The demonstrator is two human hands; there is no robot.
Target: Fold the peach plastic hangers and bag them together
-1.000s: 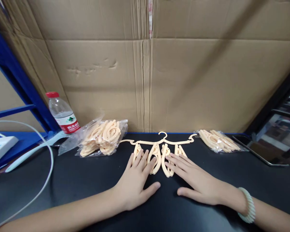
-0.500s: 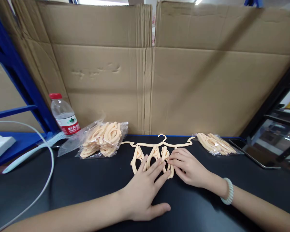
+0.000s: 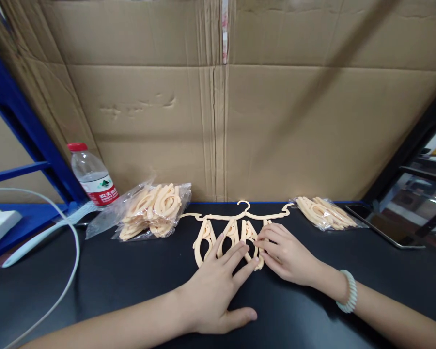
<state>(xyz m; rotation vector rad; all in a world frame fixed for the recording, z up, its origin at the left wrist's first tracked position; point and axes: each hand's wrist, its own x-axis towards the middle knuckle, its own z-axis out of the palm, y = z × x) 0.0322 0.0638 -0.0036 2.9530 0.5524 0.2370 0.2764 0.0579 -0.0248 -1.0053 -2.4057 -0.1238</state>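
Observation:
Cream folding clothes hangers lie in a row on the black table. The unfolded hanger is spread wide at the back, its hook upward. In front of it are several folded hangers: one at the left, a middle one and one further right. My left hand lies with fingers spread across the lower parts of these. Beside it, my right hand has its fingers bent around another folded hanger, mostly hidden under the hand.
A clear bag of folded hangers lies at the left, another bag at the right. Further left stand a water bottle and a light-blue brush, near a white cable. A dark tablet lies far right, and cardboard rises behind.
The folded hangers stand further apart; the one at the right has separated from its neighbour with my right hand on it. My left hand stays nearly in place. The view tilts slightly down.

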